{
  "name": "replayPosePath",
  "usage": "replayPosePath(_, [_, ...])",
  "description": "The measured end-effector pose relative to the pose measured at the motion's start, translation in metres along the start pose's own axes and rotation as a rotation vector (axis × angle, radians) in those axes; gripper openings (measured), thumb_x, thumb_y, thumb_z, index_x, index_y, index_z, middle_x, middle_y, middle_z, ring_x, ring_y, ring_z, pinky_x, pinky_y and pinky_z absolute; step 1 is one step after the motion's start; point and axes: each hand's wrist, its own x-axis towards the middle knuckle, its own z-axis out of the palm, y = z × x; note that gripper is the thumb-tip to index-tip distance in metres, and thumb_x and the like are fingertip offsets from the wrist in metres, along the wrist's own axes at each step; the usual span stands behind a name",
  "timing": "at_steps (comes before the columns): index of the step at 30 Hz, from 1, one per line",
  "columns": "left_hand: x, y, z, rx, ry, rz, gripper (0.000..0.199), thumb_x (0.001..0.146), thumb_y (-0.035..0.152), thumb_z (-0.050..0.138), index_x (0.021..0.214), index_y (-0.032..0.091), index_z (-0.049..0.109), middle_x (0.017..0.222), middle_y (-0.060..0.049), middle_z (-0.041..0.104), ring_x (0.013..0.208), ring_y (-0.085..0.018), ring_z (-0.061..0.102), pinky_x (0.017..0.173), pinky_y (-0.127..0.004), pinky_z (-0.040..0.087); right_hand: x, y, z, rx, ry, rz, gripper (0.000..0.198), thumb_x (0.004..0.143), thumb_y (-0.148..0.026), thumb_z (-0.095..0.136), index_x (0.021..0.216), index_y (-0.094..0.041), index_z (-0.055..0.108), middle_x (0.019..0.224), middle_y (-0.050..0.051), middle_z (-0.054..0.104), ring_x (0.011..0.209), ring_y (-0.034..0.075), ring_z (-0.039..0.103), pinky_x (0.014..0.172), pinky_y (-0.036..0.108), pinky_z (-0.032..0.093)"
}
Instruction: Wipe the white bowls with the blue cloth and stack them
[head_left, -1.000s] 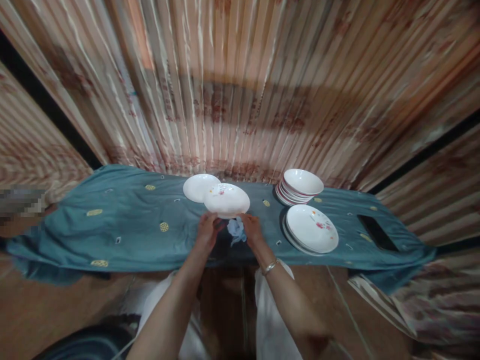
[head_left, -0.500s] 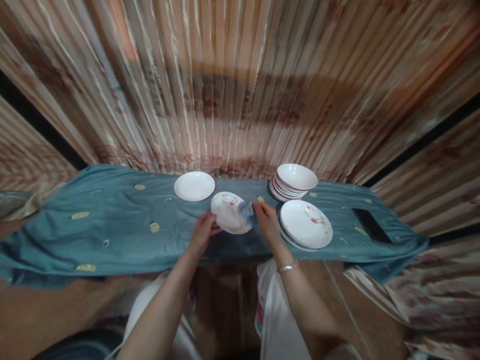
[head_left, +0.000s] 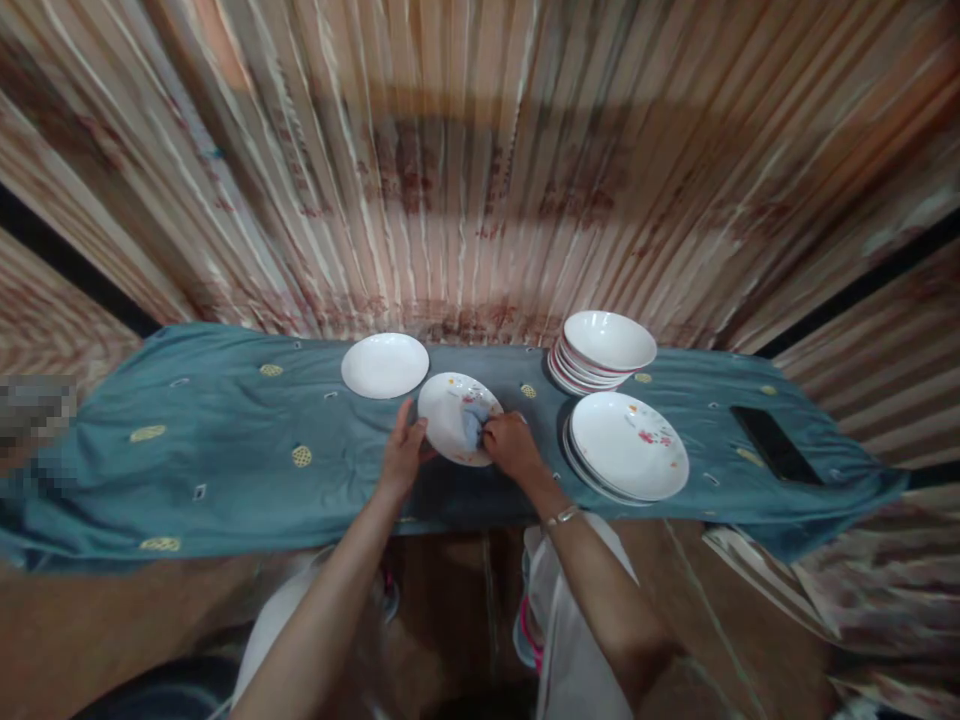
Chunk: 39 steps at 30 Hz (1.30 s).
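My left hand [head_left: 405, 449] grips the left edge of a white plate [head_left: 441, 418] with small flowers near its rim. The plate is tilted towards me over the table. A light blue cloth [head_left: 474, 424] is bunched in my right hand [head_left: 511, 443] and presses on the right half of the plate's face. My fingers under the plate are partly hidden. Just behind it on the left, a plain white plate [head_left: 385, 365] lies on the tablecloth.
A green patterned tablecloth [head_left: 247, 460] covers the long table. To the right stand a stack of bowls [head_left: 609, 342] and a stack of flowered plates [head_left: 628, 448]. Beyond them lies a black phone [head_left: 775, 444]. A pleated curtain [head_left: 465, 180] hangs behind the table.
My right hand has moved the cloth leftward, further in over the plate's face. My left hand still holds the plate's left edge. The camera view has shifted slightly.
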Motion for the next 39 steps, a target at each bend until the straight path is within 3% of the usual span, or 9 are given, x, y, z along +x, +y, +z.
replayPosePath(5, [0.002,0.001,0.001,0.004,-0.006,0.015,0.057,0.071,0.030,0.075,0.127,0.027,0.063,0.120,-0.006,0.067,0.092,-0.021,0.064,0.056,-0.022,0.054,0.020,-0.001,0.000,0.034,0.006,0.114,0.028,0.087,-0.010,0.047,0.106,-0.013,0.067,0.107,0.015,0.071,0.100,0.025,0.066,0.085,0.032,0.047])
replayPosePath(10, [0.001,0.001,-0.002,-0.007,-0.021,0.017,0.062,0.068,0.033,0.077,0.128,0.025,0.063,0.121,-0.008,0.067,0.098,-0.023,0.064,0.060,-0.023,0.056,0.028,0.000,0.007,0.089,0.058,0.186,0.027,0.088,-0.010,0.048,0.111,-0.011,0.062,0.109,0.017,0.070,0.101,0.023,0.066,0.087,0.028,0.047])
replayPosePath(15, [-0.001,0.002,-0.004,-0.008,-0.040,0.017,0.065,0.066,0.035,0.079,0.129,0.024,0.062,0.124,-0.009,0.066,0.102,-0.024,0.063,0.066,-0.025,0.057,0.028,0.017,0.013,0.343,0.218,-0.008,0.024,0.088,-0.014,0.050,0.107,-0.013,0.064,0.113,0.013,0.069,0.108,0.020,0.063,0.096,0.030,0.045])
replayPosePath(19, [-0.001,0.002,-0.004,-0.006,-0.046,0.010,0.067,0.067,0.035,0.079,0.130,0.024,0.061,0.117,-0.008,0.068,0.099,-0.023,0.064,0.065,-0.024,0.057,0.024,0.030,0.011,0.502,0.165,-0.074,0.034,0.083,-0.006,0.048,0.110,-0.017,0.065,0.109,0.007,0.072,0.099,0.017,0.067,0.091,0.030,0.049])
replayPosePath(22, [-0.001,0.002,-0.004,-0.012,-0.036,-0.003,0.066,0.067,0.033,0.079,0.130,0.024,0.062,0.107,-0.006,0.070,0.094,-0.022,0.065,0.066,-0.025,0.057,0.017,0.032,0.006,0.437,0.110,-0.057,0.037,0.082,-0.006,0.051,0.116,-0.016,0.064,0.111,0.007,0.072,0.098,0.017,0.067,0.092,0.029,0.049])
replayPosePath(26, [-0.001,0.002,-0.003,-0.032,-0.026,-0.016,0.061,0.069,0.029,0.077,0.128,0.026,0.063,0.103,-0.005,0.071,0.091,-0.020,0.065,0.068,-0.026,0.058,0.012,0.027,0.000,0.251,0.185,-0.086,0.036,0.088,-0.008,0.047,0.119,-0.013,0.065,0.128,0.013,0.063,0.115,0.023,0.059,0.103,0.035,0.044])
replayPosePath(30, [-0.001,0.002,-0.004,-0.046,-0.029,-0.020,0.061,0.068,0.029,0.078,0.127,0.026,0.064,0.104,-0.005,0.070,0.091,-0.020,0.065,0.067,-0.025,0.057,0.017,0.021,-0.001,0.157,0.186,-0.207,0.045,0.088,-0.005,0.045,0.128,-0.015,0.062,0.143,0.014,0.052,0.130,0.025,0.048,0.112,0.040,0.036])
replayPosePath(34, [-0.001,0.002,-0.005,-0.018,-0.037,-0.008,0.064,0.067,0.030,0.078,0.129,0.027,0.062,0.107,-0.006,0.070,0.090,-0.020,0.065,0.062,-0.022,0.056,0.029,0.017,0.002,0.187,0.093,-0.248,0.028,0.084,-0.006,0.052,0.104,-0.013,0.072,0.142,0.015,0.052,0.133,0.025,0.045,0.112,0.039,0.036])
replayPosePath(39, [-0.002,0.002,-0.005,-0.015,-0.042,-0.003,0.063,0.068,0.030,0.078,0.129,0.025,0.062,0.106,-0.006,0.070,0.089,-0.019,0.064,0.060,-0.022,0.056,0.033,0.028,-0.005,0.456,0.206,-0.053,0.010,0.083,-0.017,0.061,0.080,-0.016,0.071,0.110,0.010,0.071,0.102,0.021,0.065,0.094,0.034,0.047])
